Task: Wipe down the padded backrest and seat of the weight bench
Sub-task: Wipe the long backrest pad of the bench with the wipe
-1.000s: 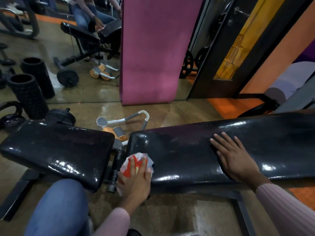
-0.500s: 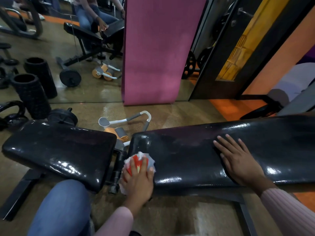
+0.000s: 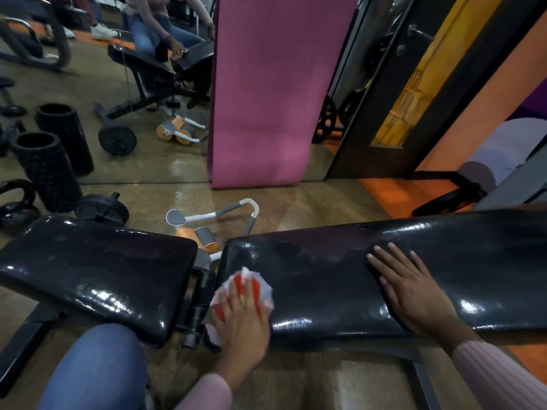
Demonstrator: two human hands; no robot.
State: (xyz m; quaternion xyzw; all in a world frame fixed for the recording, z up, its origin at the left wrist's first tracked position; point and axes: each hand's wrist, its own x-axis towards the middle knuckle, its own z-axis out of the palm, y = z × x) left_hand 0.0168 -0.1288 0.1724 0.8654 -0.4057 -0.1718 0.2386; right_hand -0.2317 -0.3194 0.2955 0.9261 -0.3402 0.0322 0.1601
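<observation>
The weight bench runs across the view: a glossy black backrest pad (image 3: 340, 270) on the right and a shorter black seat pad (image 3: 94, 267) on the left, with a gap and hinge between them. My left hand (image 3: 242, 318) presses a white and red cloth (image 3: 245, 287) flat against the backrest's near left corner, fingers straight over it. My right hand (image 3: 411, 288) lies flat and open on the backrest, further right, fingers spread.
My knee in blue jeans (image 3: 94, 368) is at the lower left, in front of the seat. An orange and grey ab roller (image 3: 207, 229) lies on the floor behind the gap. A pink mat (image 3: 266, 93) leans on the mirror. Foam rollers (image 3: 50, 170), a kettlebell (image 3: 17, 202) and a weight plate (image 3: 100, 208) stand at the left.
My left hand has slid the cloth slightly up and right on the backrest's near left corner. My right hand has stayed flat in place.
</observation>
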